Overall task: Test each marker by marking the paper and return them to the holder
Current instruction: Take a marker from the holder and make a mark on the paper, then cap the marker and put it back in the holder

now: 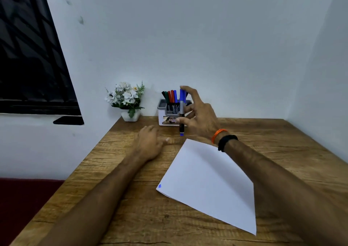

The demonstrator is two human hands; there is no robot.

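Observation:
My right hand (199, 114) holds a blue marker (182, 112) upright, cap up, just in front of the holder (165, 116). The holder is a white box with a grey top at the back of the wooden table (113, 189); several capped markers (170, 97) in black, green, red and blue stand in it. My left hand (150, 142) rests flat on the table, left of the marker, holding nothing. A white sheet of paper (209, 183) lies on the table under my right forearm, with a small blue mark (159, 186) near its left corner.
A small white pot of white flowers (127, 100) stands left of the holder against the wall. The walls close in behind the table and on the right. A dark window (28, 57) is at the far left, and a dark red surface (22, 198) lies below the table's left edge.

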